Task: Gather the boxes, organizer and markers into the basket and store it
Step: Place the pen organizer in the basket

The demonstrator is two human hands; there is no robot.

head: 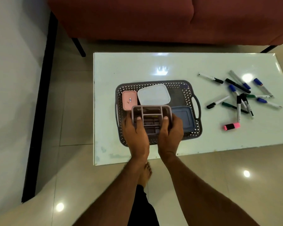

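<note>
A grey perforated basket (pixel 189 93) with side handles sits on the white table (pixel 137 69). Inside it lie a pink box (pixel 129 99), a white box (pixel 153 94) and a blue-grey box (pixel 184 117). A mauve compartment organizer (pixel 151 111) is over the basket's near side. My left hand (pixel 135 132) grips its left edge and my right hand (pixel 171 132) grips its right edge, both thumbs over the rim. Several markers (pixel 240 95) with black, blue and green caps lie scattered on the table to the right. A pink highlighter (pixel 232 126) lies nearest the table's front.
A red sofa (pixel 153 18) on black legs stands behind the table. A black baseboard (pixel 41 103) runs along the wall at left. The floor is glossy tile, and my bare foot (pixel 145 174) stands just in front of the table's near edge.
</note>
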